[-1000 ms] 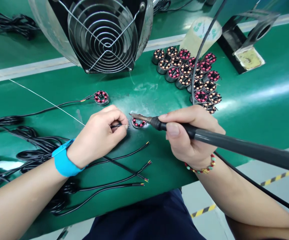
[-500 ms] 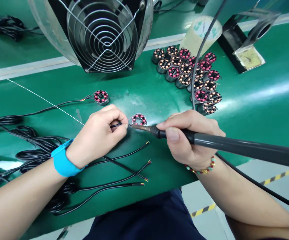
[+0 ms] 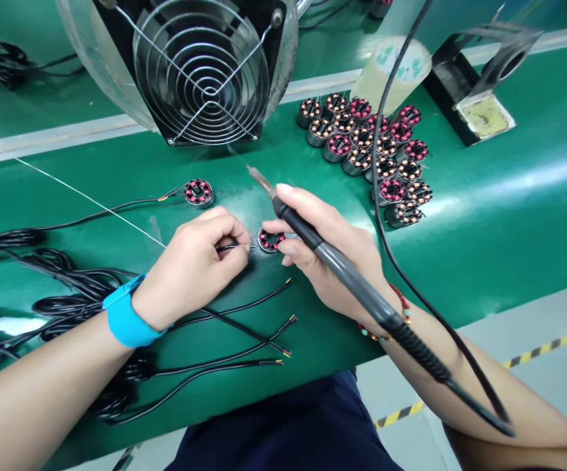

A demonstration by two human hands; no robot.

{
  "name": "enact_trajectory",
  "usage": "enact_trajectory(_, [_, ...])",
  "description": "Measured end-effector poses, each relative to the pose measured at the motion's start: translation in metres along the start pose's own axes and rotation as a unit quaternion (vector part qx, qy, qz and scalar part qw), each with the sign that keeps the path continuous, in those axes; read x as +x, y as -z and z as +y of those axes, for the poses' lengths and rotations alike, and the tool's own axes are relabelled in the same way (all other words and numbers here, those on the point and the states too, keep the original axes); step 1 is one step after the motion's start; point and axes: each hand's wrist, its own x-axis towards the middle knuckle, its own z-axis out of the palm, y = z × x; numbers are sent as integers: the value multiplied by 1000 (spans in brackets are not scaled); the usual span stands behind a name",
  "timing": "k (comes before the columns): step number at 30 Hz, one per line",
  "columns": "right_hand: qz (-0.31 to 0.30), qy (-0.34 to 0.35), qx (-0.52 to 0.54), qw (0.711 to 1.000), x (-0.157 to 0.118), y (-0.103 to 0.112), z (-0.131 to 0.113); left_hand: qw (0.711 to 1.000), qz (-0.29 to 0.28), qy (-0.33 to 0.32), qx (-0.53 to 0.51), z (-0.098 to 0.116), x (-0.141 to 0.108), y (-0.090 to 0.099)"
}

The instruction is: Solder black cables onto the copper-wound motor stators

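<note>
My left hand [image 3: 209, 252] is closed in a pinch on the end of a black cable [image 3: 226, 247], close to the wires of a small motor stator [image 3: 269, 241]. The stator has dark red windings and lies on the green bench. My right hand [image 3: 332, 255] grips a soldering iron [image 3: 307, 232], its tip pointing up and left, lifted off the wires. The thumb and fingertips of that hand reach to the stator's right edge; whether they press on it is hard to tell. A strand of solder wire [image 3: 91, 199] runs from the upper left to my left hand.
A fan with a wire guard [image 3: 209, 91] stands at the back. Several stators [image 3: 361, 137] are grouped right of it, near a tape roll [image 3: 391, 72] and an iron stand [image 3: 479, 85]. A wired stator [image 3: 198, 193] and several black cables [image 3: 244, 360] lie left and in front.
The soldering iron has swung up and away from the wire joint. My right hand has moved left, its fingertips now at the stator. The left hand has stayed in place.
</note>
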Motion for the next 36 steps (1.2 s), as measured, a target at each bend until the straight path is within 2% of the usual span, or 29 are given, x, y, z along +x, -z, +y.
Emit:
enact_trajectory(2, [-13,-16,-15,1000,0,-2,1,1000,-1,3,0,-1,0,0])
enact_trajectory(6, [-31,15,-91,995,2,-6,5,1000,4,-8,2,-2,-1,-1])
enact_trajectory(16, [-70,5,-128,989,7,-23,12,1000,11,-11,-6,-3,0,-1])
enact_trajectory(19, [-62,6,-122,990,7,-23,13,999,-2,17,-35,-5,0,3])
enact_trajectory(23, [-35,23,-117,992,5,-21,16,994,-70,74,-24,-9,1,11])
enact_trajectory(25, [-26,30,-115,993,5,-21,17,992,-85,89,-19,-11,2,14])
enact_trajectory(31, [-53,11,-116,992,6,-19,15,979,-58,143,-136,-13,4,15])
enact_trajectory(36, [-48,22,-112,992,4,-16,14,971,-55,170,-157,-11,5,10])
